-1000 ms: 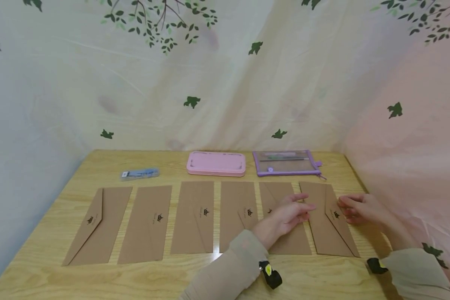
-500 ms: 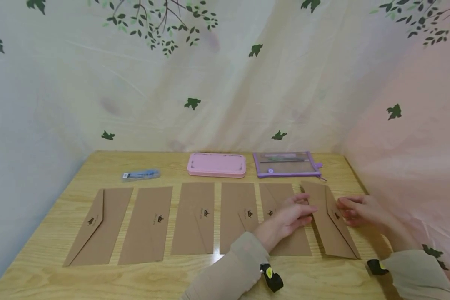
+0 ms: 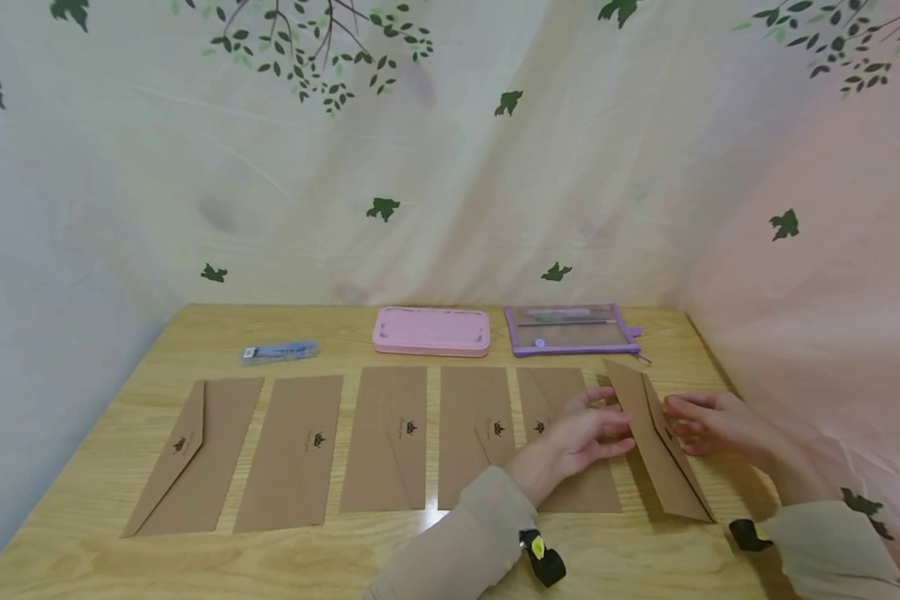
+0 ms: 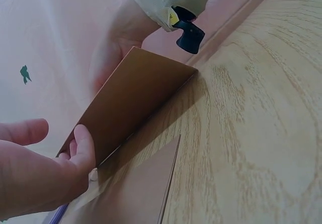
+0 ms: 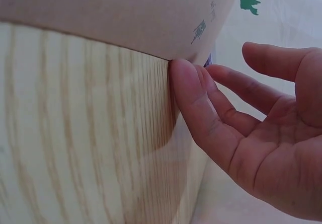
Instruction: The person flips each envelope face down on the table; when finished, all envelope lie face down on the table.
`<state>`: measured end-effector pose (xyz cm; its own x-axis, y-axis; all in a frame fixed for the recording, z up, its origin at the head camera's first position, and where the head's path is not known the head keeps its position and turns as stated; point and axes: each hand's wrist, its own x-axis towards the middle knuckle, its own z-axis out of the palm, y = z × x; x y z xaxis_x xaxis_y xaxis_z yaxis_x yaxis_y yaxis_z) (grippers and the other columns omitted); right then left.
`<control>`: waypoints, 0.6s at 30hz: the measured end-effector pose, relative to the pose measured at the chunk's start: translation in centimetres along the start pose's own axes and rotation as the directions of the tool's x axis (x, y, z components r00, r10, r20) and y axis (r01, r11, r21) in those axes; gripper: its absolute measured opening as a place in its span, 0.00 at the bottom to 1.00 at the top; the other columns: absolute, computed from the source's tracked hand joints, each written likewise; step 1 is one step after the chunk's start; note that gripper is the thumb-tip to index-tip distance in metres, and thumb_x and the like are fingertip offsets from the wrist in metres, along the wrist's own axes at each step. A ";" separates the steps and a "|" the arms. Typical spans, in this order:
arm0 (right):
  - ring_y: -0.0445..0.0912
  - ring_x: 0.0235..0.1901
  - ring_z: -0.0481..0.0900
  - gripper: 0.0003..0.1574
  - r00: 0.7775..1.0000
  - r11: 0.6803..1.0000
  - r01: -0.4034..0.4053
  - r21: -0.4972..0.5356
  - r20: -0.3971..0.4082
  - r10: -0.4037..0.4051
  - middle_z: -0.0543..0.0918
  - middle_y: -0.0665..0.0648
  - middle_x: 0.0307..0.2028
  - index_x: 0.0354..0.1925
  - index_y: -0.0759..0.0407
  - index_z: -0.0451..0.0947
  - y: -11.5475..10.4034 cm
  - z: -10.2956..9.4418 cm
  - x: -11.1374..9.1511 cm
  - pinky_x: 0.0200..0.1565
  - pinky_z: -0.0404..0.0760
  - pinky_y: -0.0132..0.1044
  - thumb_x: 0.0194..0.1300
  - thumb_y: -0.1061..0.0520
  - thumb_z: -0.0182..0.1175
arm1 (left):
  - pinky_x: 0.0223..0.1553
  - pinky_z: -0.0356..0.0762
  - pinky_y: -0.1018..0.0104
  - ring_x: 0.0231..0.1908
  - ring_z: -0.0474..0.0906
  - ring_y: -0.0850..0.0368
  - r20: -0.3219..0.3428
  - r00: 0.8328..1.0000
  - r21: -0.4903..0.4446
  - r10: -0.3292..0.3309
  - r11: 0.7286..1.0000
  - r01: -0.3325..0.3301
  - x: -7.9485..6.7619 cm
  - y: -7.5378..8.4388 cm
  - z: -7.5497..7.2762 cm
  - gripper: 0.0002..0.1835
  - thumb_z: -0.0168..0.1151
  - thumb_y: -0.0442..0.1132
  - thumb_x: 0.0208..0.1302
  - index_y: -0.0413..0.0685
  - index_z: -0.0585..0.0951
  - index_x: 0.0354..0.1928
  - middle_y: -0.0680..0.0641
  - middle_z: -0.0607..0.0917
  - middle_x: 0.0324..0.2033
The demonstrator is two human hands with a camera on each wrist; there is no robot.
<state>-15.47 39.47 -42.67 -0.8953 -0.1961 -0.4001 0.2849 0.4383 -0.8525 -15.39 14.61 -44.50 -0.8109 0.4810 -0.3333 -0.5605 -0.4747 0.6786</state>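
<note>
At the right end of a row of brown paper envelopes, one envelope stands tilted, its left side raised and its right long edge low by the table. My left hand has its fingers against the raised side; in the left wrist view the fingertips press the underside while the thumb stays apart. Near the flap side is my right hand. Its fingertips meet the envelope's lower edge in the right wrist view, thumb held away. A crown print shows on the flap, partly turned from the head view.
Several flat envelopes lie leftward, among them one with its flap showing and one partly under my left forearm. Behind them are a blue item in a clear case, a pink case and a purple-edged zip pouch. Fabric walls enclose the table.
The rightmost envelope lay flat; its left side has risen and the envelope now leans steeply to the right. The left fingers moved with it, and the right hand shifted slightly left.
</note>
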 end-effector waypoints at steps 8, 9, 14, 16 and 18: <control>0.42 0.47 0.83 0.42 0.999 0.999 -0.001 0.039 0.037 0.000 0.80 0.61 0.59 0.71 0.82 0.53 0.3 -0.2 0.2 0.47 0.87 0.47 0.81 0.48 0.49 | 0.57 0.78 0.42 0.43 0.78 0.48 0.006 1.000 -0.024 -0.016 1.000 0.016 -0.1 0.0 0.0 0.28 0.59 0.20 0.63 0.46 0.73 0.63 0.40 0.78 0.50; 0.42 0.47 0.83 0.41 0.999 0.999 0.003 0.044 0.044 -0.005 0.81 0.59 0.58 0.71 0.82 0.53 0.3 -0.3 0.2 0.47 0.87 0.47 0.81 0.48 0.49 | 0.57 0.78 0.42 0.44 0.78 0.48 0.007 1.000 -0.025 -0.017 1.000 0.017 -0.1 0.1 0.0 0.28 0.59 0.20 0.63 0.46 0.73 0.63 0.40 0.78 0.50; 0.42 0.47 0.83 0.41 0.998 0.998 0.023 0.058 0.065 -0.026 0.81 0.58 0.58 0.71 0.82 0.54 0.2 -0.2 0.1 0.47 0.86 0.47 0.81 0.49 0.49 | 0.58 0.77 0.40 0.47 0.78 0.46 0.015 1.000 -0.027 -0.019 0.999 0.019 -0.1 0.0 0.1 0.27 0.58 0.20 0.64 0.46 0.73 0.63 0.39 0.78 0.49; 0.42 0.48 0.83 0.41 0.997 0.998 0.025 0.053 0.069 -0.029 0.80 0.60 0.59 0.71 0.82 0.53 0.1 -0.2 0.1 0.48 0.86 0.47 0.82 0.48 0.49 | 0.58 0.76 0.39 0.47 0.78 0.45 0.017 1.000 -0.031 -0.021 0.999 0.021 -0.1 0.0 0.1 0.27 0.58 0.20 0.64 0.46 0.73 0.63 0.39 0.78 0.49; 0.42 0.48 0.83 0.41 0.997 0.999 0.025 0.043 0.074 -0.029 0.78 0.62 0.61 0.72 0.82 0.52 0.1 -0.2 0.2 0.48 0.86 0.48 0.82 0.48 0.48 | 0.58 0.76 0.39 0.47 0.78 0.46 0.018 1.000 -0.035 -0.025 0.999 0.026 -0.1 0.0 0.0 0.26 0.58 0.20 0.64 0.46 0.73 0.63 0.39 0.78 0.49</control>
<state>-15.67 39.66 -42.76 -0.8752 -0.2730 -0.3994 0.2766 0.3949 -0.8761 -15.30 14.59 -44.43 -0.7934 0.5059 -0.3384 -0.5866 -0.4875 0.6467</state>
